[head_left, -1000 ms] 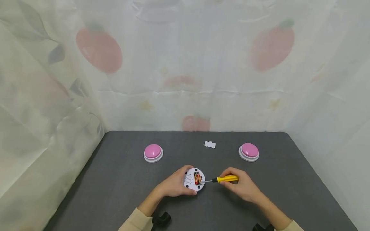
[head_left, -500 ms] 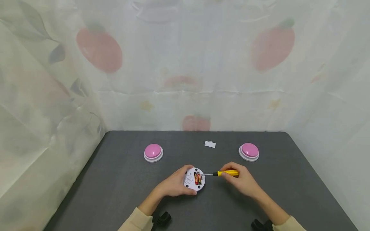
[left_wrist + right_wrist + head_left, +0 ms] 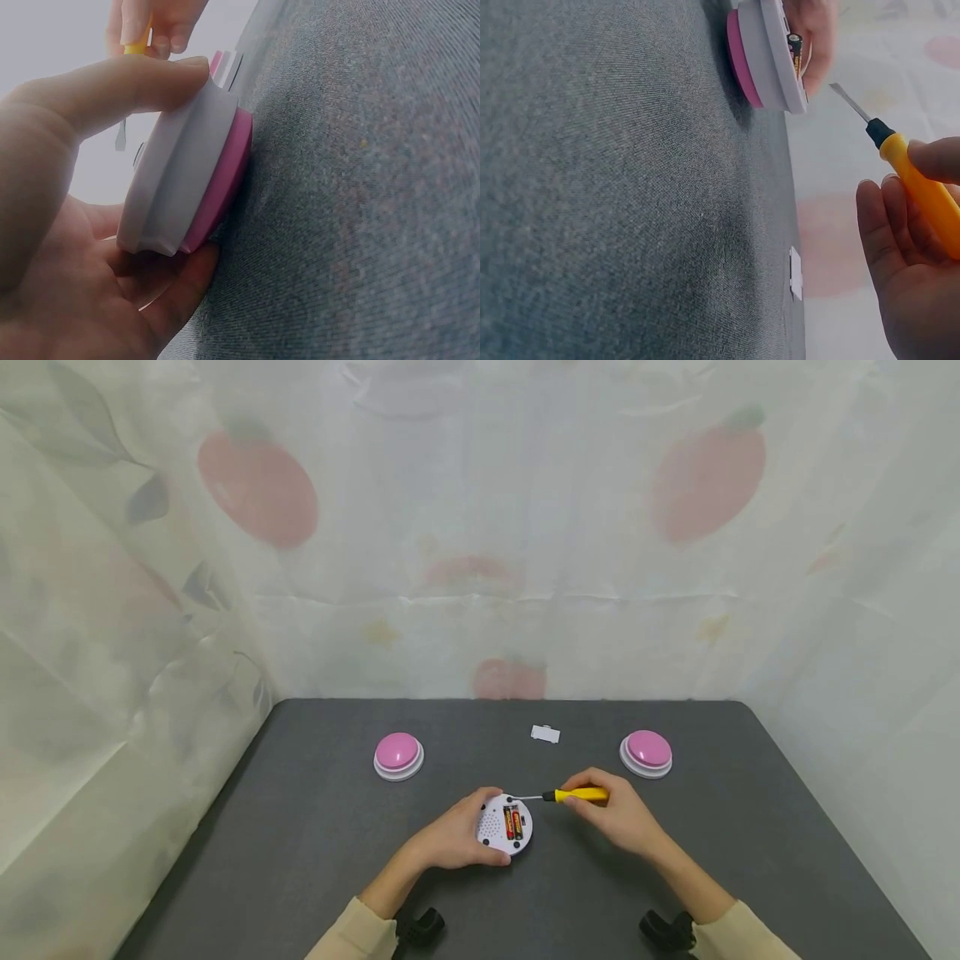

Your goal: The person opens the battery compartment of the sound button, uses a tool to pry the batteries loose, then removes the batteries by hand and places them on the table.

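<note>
My left hand [image 3: 459, 837] grips a round white push-button light [image 3: 491, 828] by its rim, thumb on the near side and fingers on the far side. Its underside faces up, with two batteries [image 3: 512, 823] in an uncovered compartment; the pink dome [image 3: 225, 180] points down to the table. In my right hand [image 3: 618, 814] is a screwdriver [image 3: 588, 794] with a yellow handle, pinched between thumb and fingers. The shaft points left, its tip over the far edge of the underside in the head view. A gap between the flat tip and the device shows in the right wrist view.
Two more pink-domed buttons stand upright farther back, a left one [image 3: 397, 753] and a right one [image 3: 647, 752]. Between them lies a small white battery cover [image 3: 545, 733]. The dark grey table [image 3: 322, 827] is bounded by hanging printed curtains [image 3: 570, 527] behind and at the sides.
My right hand has moved the screwdriver away from me and slightly left, from beside the batteries to the far edge of the device. The left hand and device have stayed in place.
</note>
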The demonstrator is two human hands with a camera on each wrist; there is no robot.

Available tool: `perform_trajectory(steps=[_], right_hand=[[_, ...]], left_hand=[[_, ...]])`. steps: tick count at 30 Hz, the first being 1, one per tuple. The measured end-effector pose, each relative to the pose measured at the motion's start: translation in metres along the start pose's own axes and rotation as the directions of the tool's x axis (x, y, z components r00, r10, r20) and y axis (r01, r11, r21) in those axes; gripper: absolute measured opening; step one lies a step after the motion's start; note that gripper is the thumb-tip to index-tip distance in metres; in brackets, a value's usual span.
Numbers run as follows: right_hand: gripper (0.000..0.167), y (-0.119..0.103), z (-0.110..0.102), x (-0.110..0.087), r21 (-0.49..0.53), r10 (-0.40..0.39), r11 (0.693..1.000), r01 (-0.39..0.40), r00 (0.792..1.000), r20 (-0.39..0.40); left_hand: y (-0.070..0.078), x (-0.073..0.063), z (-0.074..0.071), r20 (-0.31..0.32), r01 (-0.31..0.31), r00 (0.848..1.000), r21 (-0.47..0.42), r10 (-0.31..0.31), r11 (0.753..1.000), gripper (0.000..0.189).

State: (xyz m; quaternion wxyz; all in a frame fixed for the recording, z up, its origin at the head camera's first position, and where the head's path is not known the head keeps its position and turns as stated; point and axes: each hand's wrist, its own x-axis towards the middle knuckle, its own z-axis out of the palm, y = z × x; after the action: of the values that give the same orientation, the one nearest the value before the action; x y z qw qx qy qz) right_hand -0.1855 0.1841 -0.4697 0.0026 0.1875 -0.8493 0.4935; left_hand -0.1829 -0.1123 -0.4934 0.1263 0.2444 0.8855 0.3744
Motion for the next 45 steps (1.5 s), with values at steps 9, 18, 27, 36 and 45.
perform_trajectory(steps=[9, 18, 27, 36, 45], right_hand=[[0.016, 0.007, 0.005, 0.009, -0.024, -0.029, 0.999, 0.030, 0.999, 0.040], [0.016, 0.005, 0.006, 0.013, -0.060, -0.132, 0.989, 0.136, 0.990, 0.057], [0.023, -0.002, 0.005, 0.021, -0.149, -0.234, 0.956, 0.251, 0.964, 0.125], [0.019, -0.004, 0.002, 0.022, -0.170, -0.203, 0.958, 0.233, 0.963, 0.176], [0.012, 0.001, 0.001, 0.026, -0.107, -0.119, 0.984, 0.144, 0.971, 0.207]], left_hand=[[0.001, 0.000, 0.000, 0.007, 0.014, 1.000, -0.002, -0.014, 1.000, 0.092], [0.000, 0.000, 0.002, 0.012, 0.009, 1.000, -0.018, -0.009, 1.000, 0.091], [0.002, 0.000, 0.000, 0.019, 0.027, 0.999, -0.018, -0.027, 0.999, 0.092], [0.002, 0.000, 0.000, 0.022, 0.018, 1.000, -0.011, -0.017, 1.000, 0.092], [0.002, -0.001, -0.001, 0.019, 0.024, 1.000, 0.002, -0.024, 1.000, 0.091]])
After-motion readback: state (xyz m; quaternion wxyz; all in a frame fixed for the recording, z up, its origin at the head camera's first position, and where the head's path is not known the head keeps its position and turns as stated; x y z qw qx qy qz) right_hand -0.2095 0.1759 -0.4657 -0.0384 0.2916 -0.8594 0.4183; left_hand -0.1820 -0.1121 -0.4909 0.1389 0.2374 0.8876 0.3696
